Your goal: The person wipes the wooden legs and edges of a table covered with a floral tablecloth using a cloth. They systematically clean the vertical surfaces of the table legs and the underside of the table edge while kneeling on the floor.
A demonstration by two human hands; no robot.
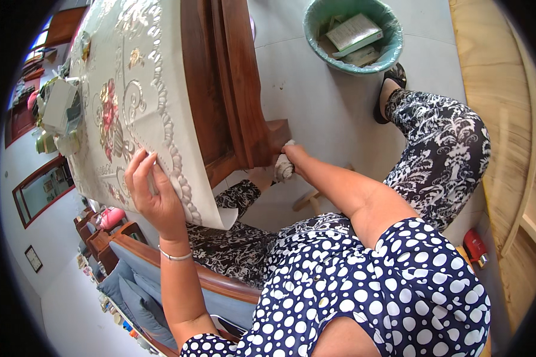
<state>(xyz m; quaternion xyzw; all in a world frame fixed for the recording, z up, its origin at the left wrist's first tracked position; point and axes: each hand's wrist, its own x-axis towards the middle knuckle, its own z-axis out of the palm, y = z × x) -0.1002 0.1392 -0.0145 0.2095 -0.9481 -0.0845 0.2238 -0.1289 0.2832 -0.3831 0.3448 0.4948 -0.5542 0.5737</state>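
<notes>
My right hand (pixel 296 157) grips a crumpled pale grey cloth (pixel 284 169) low down by the foot of a reddish-brown wooden table (pixel 223 89). Part of that hand's fingers is hidden behind the cloth. Over the tabletop lies a cream tablecloth (pixel 155 122) with embossed borders and pink and gold flowers; its near corner curls up. My left hand (pixel 155 193) rests on this cover near its edge, fingers stretched and a little apart, holding nothing.
A teal bin (pixel 314 44) with a liner holds a white box and other scraps. Several containers (pixel 59 110) crowd the table's far side. A wooden sofa with blue-grey cushions (pixel 134 291) stands at lower left; a small wooden stool (pixel 307 201) is under my right arm. Wooden furniture (pixel 494 113) lines the right.
</notes>
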